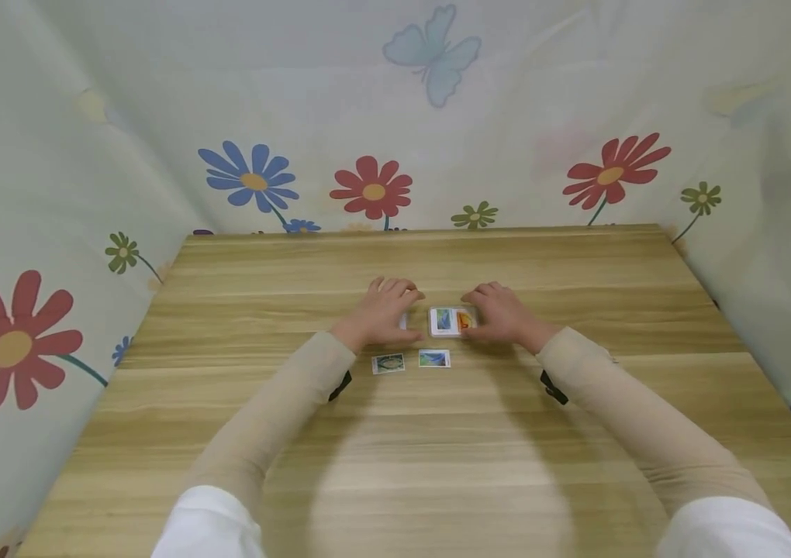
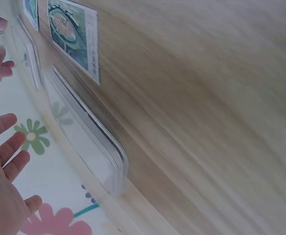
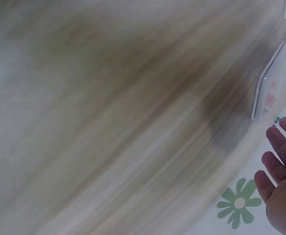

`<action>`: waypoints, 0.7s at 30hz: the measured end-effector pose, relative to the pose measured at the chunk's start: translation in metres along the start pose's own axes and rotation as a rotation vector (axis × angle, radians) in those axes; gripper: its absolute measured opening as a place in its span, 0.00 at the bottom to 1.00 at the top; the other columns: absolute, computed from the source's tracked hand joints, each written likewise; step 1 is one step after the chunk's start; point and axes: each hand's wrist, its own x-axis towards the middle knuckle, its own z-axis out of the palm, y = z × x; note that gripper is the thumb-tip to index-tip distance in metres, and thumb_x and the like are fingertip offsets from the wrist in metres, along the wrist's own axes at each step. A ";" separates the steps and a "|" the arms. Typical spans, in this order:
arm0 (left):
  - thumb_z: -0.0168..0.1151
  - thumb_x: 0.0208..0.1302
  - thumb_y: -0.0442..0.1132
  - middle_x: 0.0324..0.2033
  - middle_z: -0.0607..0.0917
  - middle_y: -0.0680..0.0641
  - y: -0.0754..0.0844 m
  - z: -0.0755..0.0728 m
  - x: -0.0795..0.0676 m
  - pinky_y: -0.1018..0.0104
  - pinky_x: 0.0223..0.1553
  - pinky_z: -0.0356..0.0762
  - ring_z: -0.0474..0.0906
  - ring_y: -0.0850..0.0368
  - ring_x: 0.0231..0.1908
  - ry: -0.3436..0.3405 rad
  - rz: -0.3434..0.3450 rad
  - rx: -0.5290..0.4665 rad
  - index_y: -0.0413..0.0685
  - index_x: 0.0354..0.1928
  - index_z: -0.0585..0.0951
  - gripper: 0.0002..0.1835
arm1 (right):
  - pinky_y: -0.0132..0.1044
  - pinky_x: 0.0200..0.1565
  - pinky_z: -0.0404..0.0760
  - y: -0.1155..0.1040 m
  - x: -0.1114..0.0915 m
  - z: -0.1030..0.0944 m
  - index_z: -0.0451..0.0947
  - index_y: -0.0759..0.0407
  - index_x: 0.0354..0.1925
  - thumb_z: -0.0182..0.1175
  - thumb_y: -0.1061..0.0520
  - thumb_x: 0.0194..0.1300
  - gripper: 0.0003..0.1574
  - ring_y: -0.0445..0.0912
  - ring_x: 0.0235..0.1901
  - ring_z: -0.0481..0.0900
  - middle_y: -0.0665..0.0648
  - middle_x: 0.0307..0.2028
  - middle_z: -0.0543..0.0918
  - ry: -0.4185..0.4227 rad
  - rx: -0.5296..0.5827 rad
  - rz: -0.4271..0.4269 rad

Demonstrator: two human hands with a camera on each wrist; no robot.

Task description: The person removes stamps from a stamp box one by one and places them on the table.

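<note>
The left hand [image 1: 383,311] was over a flat clear box [image 2: 81,129] on the bench [image 1: 437,504], and hid most of that box from the head view. Its fingers [image 2: 8,148] were spread and held nothing, with the thumb well apart from the others. The right hand [image 1: 502,314] was at the right end of a 2nd clear box [image 1: 443,322], its thumb and fingers parted around that end; whether they touched it could not be told. This box lay flat between the 2 hands, with a blue-and-green picture on white and an orange picture showing in it, the orange partly behind the thumb.

On the near side of the boxes lay 2 stamps, apart from each other: a dark green stamp [image 1: 388,363] near the left hand, and a blue-and-green stamp [image 1: 434,358] to its right, near the 2nd box. Both arms wore beige sleeves [image 1: 282,403]. Behind the bench hung a white flowered cloth [image 1: 507,151] with a blue butterfly on it.
</note>
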 end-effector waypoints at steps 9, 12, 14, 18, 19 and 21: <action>0.56 0.55 0.64 0.60 0.66 0.46 0.007 0.003 0.011 0.48 0.63 0.55 0.60 0.50 0.62 -0.087 0.034 -0.029 0.49 0.63 0.66 0.38 | 0.53 0.56 0.65 0.003 -0.002 0.003 0.72 0.63 0.55 0.66 0.43 0.50 0.39 0.57 0.53 0.69 0.63 0.51 0.75 -0.019 0.024 0.000; 0.56 0.56 0.63 0.60 0.66 0.46 0.009 0.003 0.013 0.51 0.63 0.59 0.60 0.50 0.62 -0.113 0.042 -0.049 0.48 0.63 0.65 0.38 | 0.53 0.55 0.66 0.004 -0.001 0.004 0.72 0.64 0.55 0.66 0.43 0.50 0.39 0.57 0.53 0.69 0.63 0.50 0.76 -0.015 0.026 -0.016; 0.56 0.56 0.63 0.61 0.66 0.46 0.010 0.004 0.015 0.52 0.63 0.59 0.60 0.50 0.62 -0.120 0.043 -0.062 0.47 0.63 0.65 0.38 | 0.53 0.55 0.66 0.005 0.001 0.005 0.72 0.64 0.54 0.66 0.44 0.49 0.38 0.57 0.52 0.69 0.63 0.49 0.76 -0.011 0.026 -0.027; 0.56 0.55 0.63 0.60 0.67 0.46 0.011 0.006 0.020 0.53 0.62 0.61 0.60 0.51 0.62 -0.133 0.046 -0.047 0.48 0.63 0.65 0.39 | 0.52 0.56 0.66 0.007 0.003 0.006 0.72 0.64 0.54 0.67 0.44 0.48 0.39 0.56 0.51 0.69 0.63 0.49 0.76 -0.025 0.035 -0.031; 0.57 0.55 0.62 0.60 0.67 0.46 0.012 0.006 0.021 0.53 0.61 0.62 0.61 0.51 0.61 -0.136 0.047 -0.042 0.48 0.63 0.66 0.39 | 0.52 0.56 0.66 0.008 0.004 0.006 0.73 0.64 0.54 0.67 0.44 0.47 0.39 0.56 0.51 0.69 0.63 0.49 0.76 -0.031 0.039 -0.031; 0.58 0.54 0.62 0.60 0.68 0.46 0.012 0.007 0.023 0.54 0.60 0.63 0.62 0.52 0.60 -0.148 0.044 -0.028 0.48 0.63 0.66 0.39 | 0.51 0.56 0.66 0.009 0.005 0.007 0.73 0.64 0.54 0.68 0.45 0.47 0.39 0.56 0.51 0.69 0.63 0.49 0.76 -0.042 0.046 -0.034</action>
